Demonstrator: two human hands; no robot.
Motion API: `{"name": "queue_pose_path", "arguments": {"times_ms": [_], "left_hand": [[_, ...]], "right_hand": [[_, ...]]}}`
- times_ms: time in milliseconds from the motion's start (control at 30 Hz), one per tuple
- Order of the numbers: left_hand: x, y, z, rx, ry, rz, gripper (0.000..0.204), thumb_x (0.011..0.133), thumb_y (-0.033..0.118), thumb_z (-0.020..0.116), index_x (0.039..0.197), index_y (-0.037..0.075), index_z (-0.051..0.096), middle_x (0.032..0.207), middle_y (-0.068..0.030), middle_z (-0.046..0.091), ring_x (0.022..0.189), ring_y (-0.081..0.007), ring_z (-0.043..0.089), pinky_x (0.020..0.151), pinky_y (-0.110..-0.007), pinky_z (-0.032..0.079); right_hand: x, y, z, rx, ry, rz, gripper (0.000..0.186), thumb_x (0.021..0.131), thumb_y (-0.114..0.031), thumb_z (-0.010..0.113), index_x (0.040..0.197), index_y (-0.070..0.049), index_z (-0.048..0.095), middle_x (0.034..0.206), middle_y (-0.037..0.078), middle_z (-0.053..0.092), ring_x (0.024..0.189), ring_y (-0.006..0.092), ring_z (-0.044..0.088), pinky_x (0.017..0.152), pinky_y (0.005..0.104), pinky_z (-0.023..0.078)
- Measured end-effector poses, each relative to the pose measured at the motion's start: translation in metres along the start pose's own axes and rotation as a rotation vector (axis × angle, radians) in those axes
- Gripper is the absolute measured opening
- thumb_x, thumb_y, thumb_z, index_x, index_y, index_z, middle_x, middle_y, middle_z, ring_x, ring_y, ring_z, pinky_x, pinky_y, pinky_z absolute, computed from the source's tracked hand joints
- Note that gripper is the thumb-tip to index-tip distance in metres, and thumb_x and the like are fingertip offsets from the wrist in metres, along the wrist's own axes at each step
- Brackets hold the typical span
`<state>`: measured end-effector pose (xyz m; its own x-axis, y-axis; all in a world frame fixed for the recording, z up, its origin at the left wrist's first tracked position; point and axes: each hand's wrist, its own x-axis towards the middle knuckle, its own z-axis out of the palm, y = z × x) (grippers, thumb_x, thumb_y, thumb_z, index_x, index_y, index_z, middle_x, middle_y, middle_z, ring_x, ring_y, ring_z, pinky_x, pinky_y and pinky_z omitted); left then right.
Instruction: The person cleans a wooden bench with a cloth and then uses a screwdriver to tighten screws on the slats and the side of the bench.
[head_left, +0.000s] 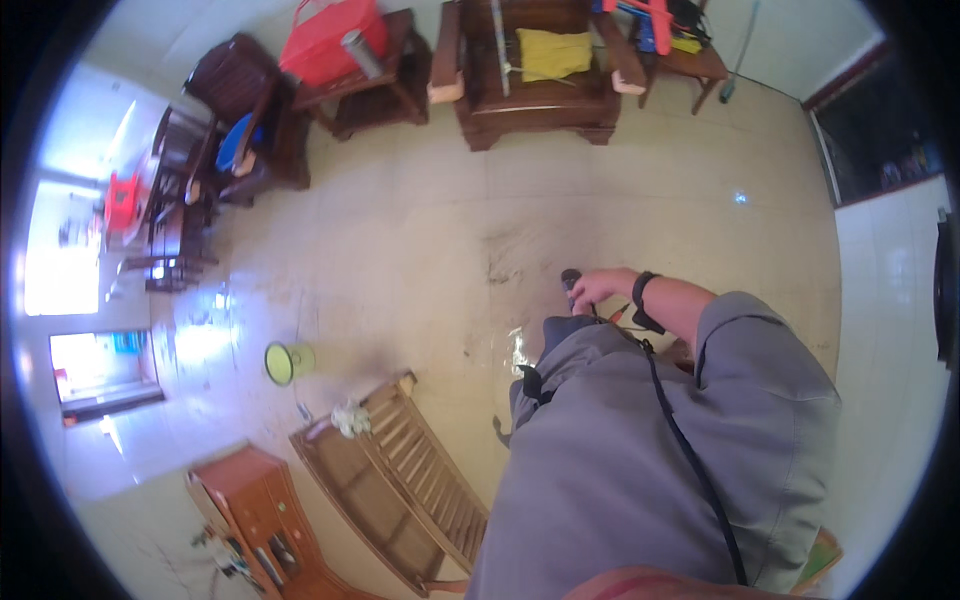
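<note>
My right hand, with a black band at the wrist, reaches down in front of my grey-clothed body. Its fingers are curled around a small dark object with a rounded end; its kind cannot be made out. Just below the hand, partly hidden by my arm and clothes, are a small orange-red item and a thin pale cord. A long black strap hangs across my grey top. My left hand does not show.
Dark smudges mark the tiled floor. A wooden armchair with a yellow cloth stands at the far side. On the left are a green-rimmed bin, a slatted wooden bench and a reddish-brown cabinet.
</note>
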<state>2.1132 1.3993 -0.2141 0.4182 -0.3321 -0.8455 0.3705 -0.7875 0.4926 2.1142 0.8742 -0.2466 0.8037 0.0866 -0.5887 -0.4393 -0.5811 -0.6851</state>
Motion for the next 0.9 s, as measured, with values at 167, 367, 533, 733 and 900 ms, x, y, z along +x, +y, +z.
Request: {"name": "queue_pose_path", "arguments": {"times_ms": [167,367,533,733,900], "left_hand": [[0.027,0.073,-0.023,0.241,-0.051,0.141,0.049,0.093,0.037,0.045,0.129,0.004,0.048,0.127,-0.0145,0.052,0.115,-0.0278,0.050,0.092,-0.042,0.042],[0.068,0.167,-0.027,0.470,-0.116,0.286,0.048,0.094,0.036,0.044,0.128,0.003,0.049,0.123,-0.0144,0.055,0.112,-0.0259,0.053,0.090,-0.038,0.043],[0.081,0.224,-0.010,0.229,-0.071,0.237,0.043,0.094,0.028,0.046,0.125,-0.001,0.050,0.109,-0.0131,0.063,0.100,-0.0197,0.060,0.081,-0.030,0.046],[0.090,0.292,0.005,0.501,-0.222,0.218,0.042,0.094,0.025,0.043,0.126,-0.001,0.048,0.117,-0.0141,0.058,0.104,-0.0243,0.058,0.086,-0.034,0.046],[0.198,0.279,0.004,0.205,-0.113,0.072,0.042,0.092,0.027,0.047,0.127,0.003,0.047,0.114,-0.0137,0.057,0.101,-0.0264,0.058,0.087,-0.038,0.047]], "right_hand": [[-0.046,0.045,0.020,0.208,-0.173,0.260,0.042,0.086,-0.044,0.054,0.115,-0.016,0.063,0.110,0.008,0.064,0.097,0.0247,0.061,0.083,0.0381,0.048],[-0.060,0.067,-0.023,0.338,-0.266,0.381,0.039,0.084,-0.038,0.052,0.114,-0.017,0.063,0.098,0.004,0.066,0.087,0.0199,0.059,0.070,0.0382,0.049],[-0.061,0.118,-0.052,0.265,-0.036,0.187,0.039,0.083,-0.038,0.055,0.109,-0.011,0.065,0.099,0.011,0.067,0.088,0.0261,0.062,0.077,0.0402,0.048],[-0.126,0.218,-0.146,0.215,0.455,0.533,0.037,0.081,-0.038,0.057,0.093,-0.004,0.065,0.096,0.019,0.065,0.089,0.0336,0.061,0.079,0.0411,0.047],[-0.202,0.261,-0.220,0.131,0.545,0.717,0.040,0.080,-0.040,0.059,0.098,-0.004,0.066,0.099,0.018,0.065,0.092,0.0333,0.061,0.082,0.0390,0.048]]}}
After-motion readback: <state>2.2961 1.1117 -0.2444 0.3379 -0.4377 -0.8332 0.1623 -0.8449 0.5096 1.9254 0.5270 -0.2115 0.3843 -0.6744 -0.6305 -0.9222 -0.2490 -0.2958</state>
